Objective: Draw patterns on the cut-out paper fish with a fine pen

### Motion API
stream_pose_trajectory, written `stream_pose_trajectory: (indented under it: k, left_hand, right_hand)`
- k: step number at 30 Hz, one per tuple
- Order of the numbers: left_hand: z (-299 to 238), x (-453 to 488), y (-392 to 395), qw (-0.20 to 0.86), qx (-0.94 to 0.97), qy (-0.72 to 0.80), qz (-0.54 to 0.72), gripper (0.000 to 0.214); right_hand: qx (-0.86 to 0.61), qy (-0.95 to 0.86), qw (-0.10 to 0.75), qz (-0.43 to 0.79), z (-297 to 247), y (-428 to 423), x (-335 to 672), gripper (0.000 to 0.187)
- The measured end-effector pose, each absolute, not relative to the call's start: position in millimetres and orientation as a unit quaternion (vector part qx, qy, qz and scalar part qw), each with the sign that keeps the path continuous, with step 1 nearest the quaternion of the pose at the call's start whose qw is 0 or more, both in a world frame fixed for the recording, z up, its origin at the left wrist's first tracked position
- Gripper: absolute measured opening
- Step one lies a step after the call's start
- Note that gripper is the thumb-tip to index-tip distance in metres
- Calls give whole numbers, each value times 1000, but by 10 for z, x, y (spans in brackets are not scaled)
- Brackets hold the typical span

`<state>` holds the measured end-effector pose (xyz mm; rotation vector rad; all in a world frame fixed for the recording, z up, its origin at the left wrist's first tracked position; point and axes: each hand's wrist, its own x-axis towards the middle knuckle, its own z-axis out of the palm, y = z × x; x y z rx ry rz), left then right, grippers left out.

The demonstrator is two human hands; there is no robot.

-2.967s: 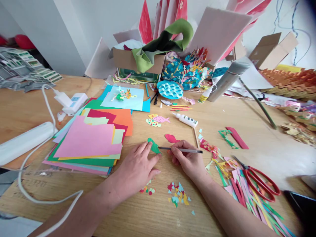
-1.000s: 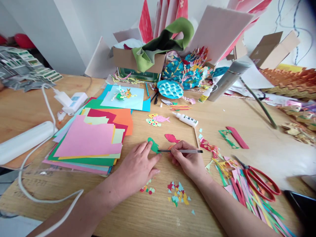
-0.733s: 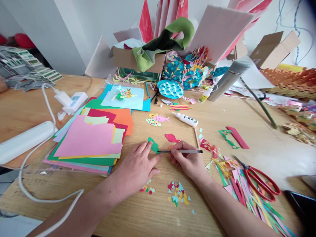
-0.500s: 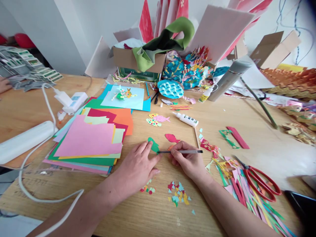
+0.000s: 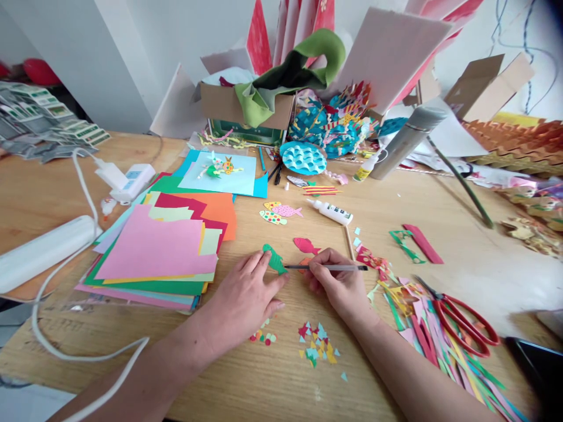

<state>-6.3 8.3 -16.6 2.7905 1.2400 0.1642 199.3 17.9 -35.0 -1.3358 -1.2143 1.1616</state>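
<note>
My left hand (image 5: 241, 299) rests on the wooden table (image 5: 281, 375), its fingertips and thumb on a green paper fish (image 5: 275, 261). My right hand (image 5: 338, 282) pinches a slim grey pen (image 5: 338, 267), held level, with its dark tip at the green fish's edge. A red paper fish (image 5: 307, 246) lies just above my right hand, and an orange paper scrap (image 5: 303, 264) is partly hidden behind my fingers. Small coloured paper bits (image 5: 316, 346) lie between my forearms.
A stack of coloured paper (image 5: 153, 252) lies to the left. Further off are a white glue bottle (image 5: 332, 212), red-handled scissors (image 5: 466, 325) on paper strips (image 5: 435, 351), a white roll (image 5: 44, 252), and a cardboard box (image 5: 246, 105) with paper crafts around it.
My right hand and the pen have shifted slightly right and up. The green fish stays under my left hand. Another person's hand at the far left edge has drawn mostly out of view.
</note>
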Motion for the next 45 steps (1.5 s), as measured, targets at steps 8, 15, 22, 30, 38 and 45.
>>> stream_pose_trajectory:
  k: [8, 15, 22, 30, 38, 45]
  left_hand:
    - [-145, -63, 81, 41, 912, 403, 58, 47]
    - [-176, -68, 75, 36, 913, 401, 63, 48]
    - [-161, -72, 78, 41, 912, 403, 59, 48]
    - [-152, -65, 75, 37, 913, 402, 64, 47]
    - [-153, -66, 75, 41, 912, 404, 55, 49]
    - [-165, -69, 78, 41, 913, 402, 59, 48]
  right_hand:
    - [-558, -492, 475, 470, -340, 185, 1975, 29]
    - [-558, -491, 474, 472, -346, 186, 1978, 31]
    - [-556, -493, 474, 472, -350, 187, 1978, 31]
    - [-557, -500, 469, 468, -350, 192, 1974, 34]
    - [-552, -499, 472, 472, -347, 194, 1973, 30]
    - [-549, -500, 473, 474, -348, 192, 1973, 27]
